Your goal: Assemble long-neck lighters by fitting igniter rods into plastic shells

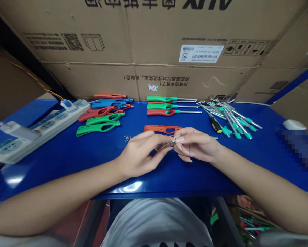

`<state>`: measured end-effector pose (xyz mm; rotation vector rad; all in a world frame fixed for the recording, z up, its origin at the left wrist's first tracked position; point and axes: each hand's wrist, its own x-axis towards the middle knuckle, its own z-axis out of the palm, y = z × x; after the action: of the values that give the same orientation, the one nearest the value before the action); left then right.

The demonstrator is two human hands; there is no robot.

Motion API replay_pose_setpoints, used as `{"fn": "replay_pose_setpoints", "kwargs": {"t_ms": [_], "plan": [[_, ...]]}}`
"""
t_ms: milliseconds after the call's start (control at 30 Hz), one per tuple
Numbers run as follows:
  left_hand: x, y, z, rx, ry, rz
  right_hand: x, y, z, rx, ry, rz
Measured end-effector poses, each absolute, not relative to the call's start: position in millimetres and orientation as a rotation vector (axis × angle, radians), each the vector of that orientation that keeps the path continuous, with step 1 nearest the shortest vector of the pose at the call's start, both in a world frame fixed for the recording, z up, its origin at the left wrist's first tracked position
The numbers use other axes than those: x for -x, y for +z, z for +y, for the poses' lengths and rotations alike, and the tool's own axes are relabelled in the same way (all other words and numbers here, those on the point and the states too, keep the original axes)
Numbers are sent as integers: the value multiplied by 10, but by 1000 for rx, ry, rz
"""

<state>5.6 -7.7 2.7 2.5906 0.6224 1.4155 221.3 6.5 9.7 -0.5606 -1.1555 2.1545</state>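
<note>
My left hand (142, 152) pinches a small, dark, partly see-through part (164, 145) between thumb and fingers above the table. At its right end, my right hand (195, 144) closes thumb and fingertips on a small pale tip of it. Fingers cover much of the part, so its kind is unclear. Just behind my hands lies an orange lighter handle shell (160, 129), its right end partly hidden by my right hand. Small screws (127, 138) are scattered to the left of my left hand.
Green, red and blue handle shells (98, 128) lie at back left, beside a power strip (47, 125). Long-nosed lighters (160, 112) are stacked at back centre. To their right are metal tubes with teal ends (233, 120) and a screwdriver (215, 124). A cardboard box (156, 51) stands behind.
</note>
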Motion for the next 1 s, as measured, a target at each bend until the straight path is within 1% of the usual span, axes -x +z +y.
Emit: {"fn": "replay_pose_setpoints", "kwargs": {"t_ms": [433,633,1000], "plan": [[-76,17,-86,-2492,1469,629,-2195,98,60,535,2207,-1119],[-61,9,-67,-2523,1431,621,-2216,58,68,550,2209,-1129],[-52,69,-66,-2549,1485,640,-2256,170,29,588,2103,-1197]]}}
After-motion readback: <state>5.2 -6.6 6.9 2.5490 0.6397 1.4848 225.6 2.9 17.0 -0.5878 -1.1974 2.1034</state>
